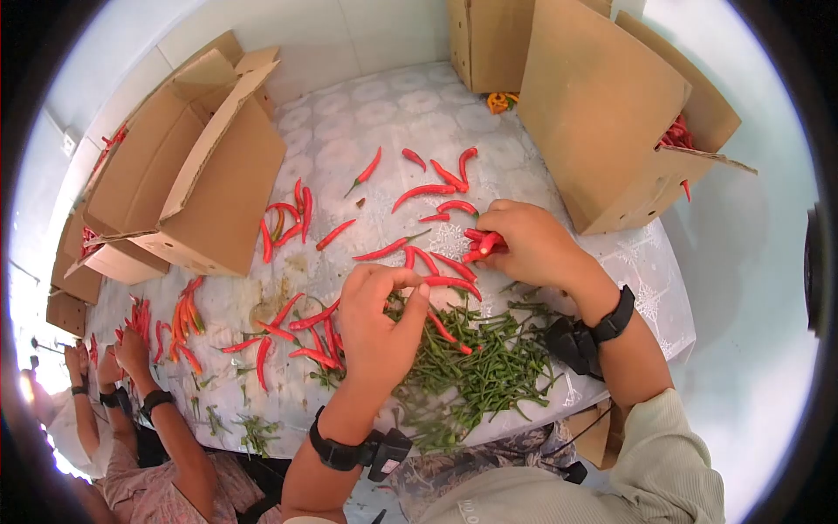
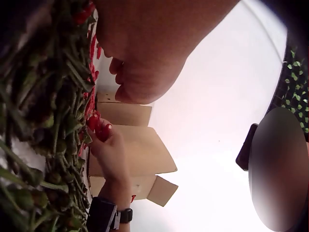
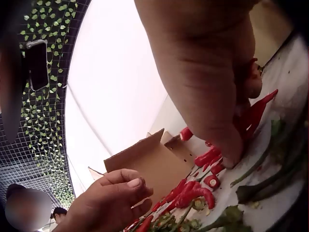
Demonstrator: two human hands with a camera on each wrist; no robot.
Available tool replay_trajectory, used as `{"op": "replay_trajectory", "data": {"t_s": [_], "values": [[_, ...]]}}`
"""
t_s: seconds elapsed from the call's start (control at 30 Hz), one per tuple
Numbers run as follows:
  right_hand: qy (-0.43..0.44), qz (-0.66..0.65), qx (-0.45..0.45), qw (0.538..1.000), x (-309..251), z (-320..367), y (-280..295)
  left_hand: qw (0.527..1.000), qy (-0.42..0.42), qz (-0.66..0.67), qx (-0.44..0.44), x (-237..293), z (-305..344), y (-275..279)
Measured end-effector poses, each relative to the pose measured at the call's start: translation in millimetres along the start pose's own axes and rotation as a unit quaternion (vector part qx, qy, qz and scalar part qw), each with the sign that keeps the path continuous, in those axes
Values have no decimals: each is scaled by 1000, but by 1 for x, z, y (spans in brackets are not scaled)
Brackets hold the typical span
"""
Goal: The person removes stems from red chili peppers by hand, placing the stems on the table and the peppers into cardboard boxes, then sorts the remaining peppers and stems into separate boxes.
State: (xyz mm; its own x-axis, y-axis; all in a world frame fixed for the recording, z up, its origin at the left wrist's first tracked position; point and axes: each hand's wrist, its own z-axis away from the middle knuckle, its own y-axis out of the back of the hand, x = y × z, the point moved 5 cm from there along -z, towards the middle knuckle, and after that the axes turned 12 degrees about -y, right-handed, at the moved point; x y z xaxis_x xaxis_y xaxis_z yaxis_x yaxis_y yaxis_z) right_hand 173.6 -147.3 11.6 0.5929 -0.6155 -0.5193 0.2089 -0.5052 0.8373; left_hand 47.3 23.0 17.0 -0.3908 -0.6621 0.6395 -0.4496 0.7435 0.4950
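My right hand (image 1: 528,244) grips a small bunch of red chillies (image 1: 483,245) above the table; the left wrist view also shows red chillies (image 2: 100,126) in that hand (image 2: 110,152). My left hand (image 1: 380,323) hangs over loose red chillies, fingers loosely bent, beside a red chilli (image 1: 452,284). In the right wrist view the left hand (image 3: 108,203) has nothing visible between thumb and fingers. A heap of green stems (image 1: 476,371) lies below and between the hands. More red chillies (image 1: 423,194) are scattered beyond them.
Cardboard boxes stand at the left (image 1: 223,175) and right (image 1: 594,113), the right one with red chillies (image 1: 678,133) inside. A patterned cover (image 1: 349,113) is on the table. Other people's hands (image 1: 131,354) are at the far left by more chillies (image 1: 185,319).
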Motion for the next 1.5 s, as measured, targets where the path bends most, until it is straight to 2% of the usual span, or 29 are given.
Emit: {"op": "replay_trajectory", "data": {"t_s": [0.03, 0.13, 0.23, 0.33, 0.43, 0.53, 0.63, 0.73, 0.83, 0.93, 1.03, 1.2, 1.3, 1.4, 1.5], "values": [[17, -23, 15, 999, -1, 0, 2, 1000, -2, -2, 0, 0, 1, 0], [-106, -135, 4, 985, 1, -1, 17, 1000, -7, 2, 3, 2, 0, 1], [-161, -195, 20, 967, 14, -3, 25, 1000, -2, 11, 1, 2, 0, 0], [-157, -84, 2, 984, 20, 0, 24, 1000, 3, 19, -3, 2, 1, 0], [-84, 39, -2, 996, 17, 3, 4, 1000, 6, 29, -2, 0, 1, -1], [-92, 72, -16, 993, 14, 2, -2, 1000, 4, 30, -3, -1, 1, -1], [-110, -13, -30, 993, 20, 1, -1, 1000, 5, 27, 0, -4, 1, -1], [-77, -93, -57, 991, 15, -1, 11, 1000, -5, 9, 4, -7, 1, -2], [-83, -221, -39, 971, -3, 18, 38, 1000, 0, -2, 13, -7, 3, 1], [-144, -399, 8, 906, -6, 69, 65, 999, 26, 4, 17, -22, 8, -3], [-159, -402, 148, 890, -3, 145, 109, 997, 45, 55, -7, -27, 9, -7], [-277, -418, 271, 822, 63, 270, 133, 995, 6, 101, -19, -27, 9, -13], [-366, -352, 270, 818, 103, 334, 136, 992, 41, 120, -15, -32, 9, -9], [-444, -325, 290, 783, 129, 387, 131, 991, 63, 120, 6, -31, 8, -5], [-509, -308, 275, 755, 149, 427, 107, 993, 37, 110, 3, -36, 6, -4]]}}
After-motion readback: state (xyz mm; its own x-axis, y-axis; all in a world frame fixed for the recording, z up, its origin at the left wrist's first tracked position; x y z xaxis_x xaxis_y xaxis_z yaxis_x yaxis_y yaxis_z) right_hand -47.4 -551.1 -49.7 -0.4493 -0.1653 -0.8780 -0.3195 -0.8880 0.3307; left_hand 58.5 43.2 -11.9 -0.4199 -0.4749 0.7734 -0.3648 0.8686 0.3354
